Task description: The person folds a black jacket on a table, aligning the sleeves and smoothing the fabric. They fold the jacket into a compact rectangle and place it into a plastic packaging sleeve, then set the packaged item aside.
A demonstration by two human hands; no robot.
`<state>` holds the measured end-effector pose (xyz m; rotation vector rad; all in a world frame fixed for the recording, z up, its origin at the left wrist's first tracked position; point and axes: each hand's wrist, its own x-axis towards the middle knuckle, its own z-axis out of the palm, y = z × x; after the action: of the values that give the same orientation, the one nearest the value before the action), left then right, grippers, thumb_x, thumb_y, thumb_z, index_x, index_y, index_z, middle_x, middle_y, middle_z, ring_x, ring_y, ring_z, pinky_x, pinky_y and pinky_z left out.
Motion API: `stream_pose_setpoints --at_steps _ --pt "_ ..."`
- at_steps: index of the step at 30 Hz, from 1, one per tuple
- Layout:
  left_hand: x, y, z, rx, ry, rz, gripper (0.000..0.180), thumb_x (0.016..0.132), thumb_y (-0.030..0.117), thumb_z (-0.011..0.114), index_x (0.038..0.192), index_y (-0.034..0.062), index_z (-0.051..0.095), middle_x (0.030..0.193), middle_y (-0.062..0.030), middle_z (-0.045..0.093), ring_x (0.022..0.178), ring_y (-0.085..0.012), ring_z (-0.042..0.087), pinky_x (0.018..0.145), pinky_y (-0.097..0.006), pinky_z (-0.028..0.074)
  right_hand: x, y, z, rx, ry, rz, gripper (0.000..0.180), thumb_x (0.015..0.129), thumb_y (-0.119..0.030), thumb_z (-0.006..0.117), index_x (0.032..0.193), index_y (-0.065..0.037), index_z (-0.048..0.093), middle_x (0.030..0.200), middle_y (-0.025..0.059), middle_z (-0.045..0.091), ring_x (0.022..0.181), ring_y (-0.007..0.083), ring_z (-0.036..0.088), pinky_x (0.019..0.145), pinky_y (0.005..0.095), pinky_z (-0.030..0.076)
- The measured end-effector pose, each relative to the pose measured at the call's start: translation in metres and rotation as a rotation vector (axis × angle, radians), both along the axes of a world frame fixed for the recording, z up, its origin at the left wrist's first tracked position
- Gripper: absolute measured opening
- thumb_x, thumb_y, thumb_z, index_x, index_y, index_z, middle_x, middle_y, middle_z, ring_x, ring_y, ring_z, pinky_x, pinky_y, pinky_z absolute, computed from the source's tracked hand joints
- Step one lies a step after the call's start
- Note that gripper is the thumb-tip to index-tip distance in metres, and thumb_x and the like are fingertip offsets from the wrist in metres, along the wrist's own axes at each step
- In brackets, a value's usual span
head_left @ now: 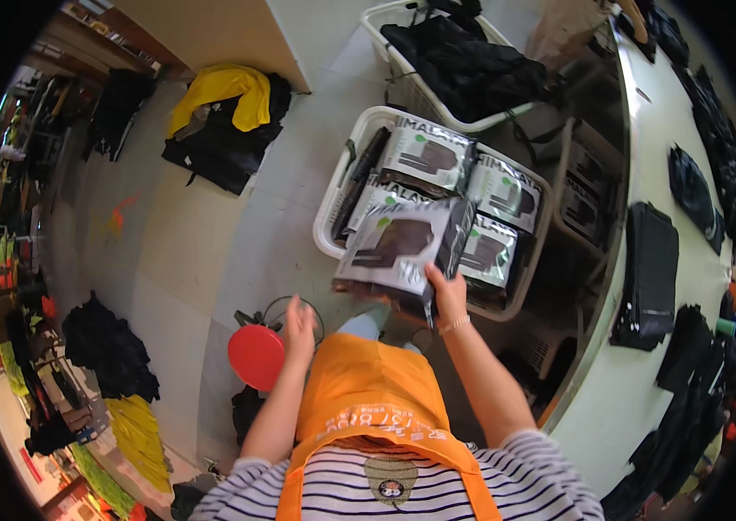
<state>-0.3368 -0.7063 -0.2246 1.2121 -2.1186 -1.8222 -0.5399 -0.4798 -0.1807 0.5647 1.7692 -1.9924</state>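
My right hand (446, 297) grips the lower right corner of a flat plastic garment package (392, 245), grey and black with a picture of dark clothing on its front. The package is tilted and held over the near edge of a white plastic basket (330, 227). Inside that basket lie several packages of the same kind, such as one at the back (430, 154) and one at the right (505, 191). My left hand (299, 326) is empty, with its fingers stretched out, near a round red stool seat (257, 357).
Behind stands another white basket (385, 65) heaped with black garments (463, 65). A long pale table (589, 369) with folded black clothes (647, 273) runs along the right. Black and yellow garments (227, 95) lie on the floor at the far left, more (112, 347) nearer.
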Motion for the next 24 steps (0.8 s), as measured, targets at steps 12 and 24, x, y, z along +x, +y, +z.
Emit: stream_pose_setpoints --at_steps 12,24 --pt "0.325 0.016 -0.055 0.271 -0.974 0.471 0.034 0.091 0.022 0.056 0.116 -0.0008 0.053 0.074 -0.0089 0.062 0.056 -0.0146 0.058 0.047 -0.027 0.045 -0.286 -0.245 -0.195 0.83 0.176 0.261 0.096 0.072 -0.036 0.074 0.141 0.001 0.019 0.121 0.0301 0.053 0.11 0.0417 0.055 0.092 0.0414 0.043" --pt "0.182 -0.024 -0.033 0.498 -0.868 0.316 0.041 0.096 0.029 0.049 0.128 0.004 0.047 0.098 -0.0082 0.065 0.076 -0.0139 0.061 0.068 -0.026 0.046 -0.288 -0.277 -0.238 0.637 0.296 0.287 0.087 0.082 -0.042 0.062 0.147 -0.008 0.014 0.135 0.0283 0.041 0.123 0.0395 0.045 0.1 0.0396 0.039"
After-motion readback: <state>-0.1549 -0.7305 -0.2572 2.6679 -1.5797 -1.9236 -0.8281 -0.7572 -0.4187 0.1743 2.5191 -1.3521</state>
